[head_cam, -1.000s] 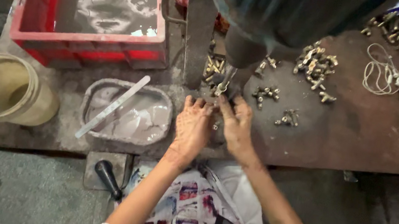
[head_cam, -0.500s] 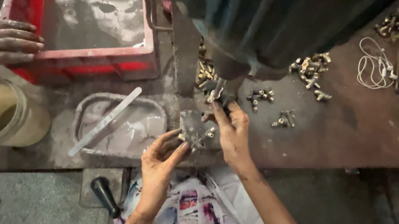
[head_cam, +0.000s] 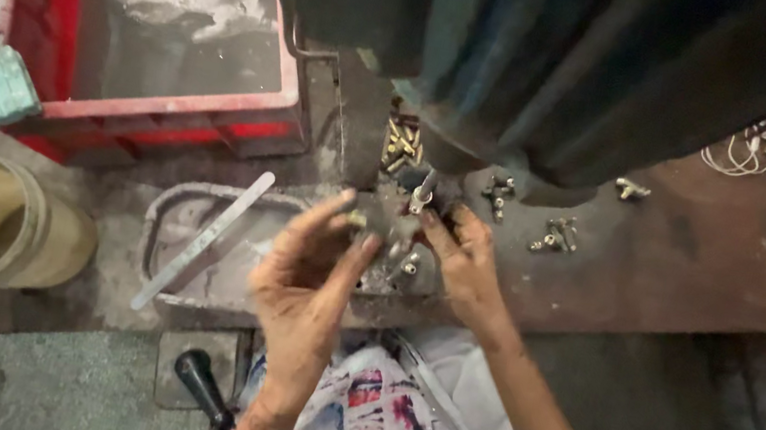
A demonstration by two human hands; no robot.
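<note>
- Left hand (head_cam: pixel 309 270) pinches a small brass fitting (head_cam: pixel 358 218) between thumb and fingertips, just right of the grey metal tray (head_cam: pixel 161 222).
- Right hand (head_cam: pixel 464 263), further right of that tray, grips a metal part (head_cam: pixel 421 190) under the dark machine (head_cam: pixel 566 71).

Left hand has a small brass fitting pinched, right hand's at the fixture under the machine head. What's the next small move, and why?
Probably carry the brass fitting in the left hand a little right to the fixture, where the right hand rests. The fitting is held just beside it, not seated.
</note>
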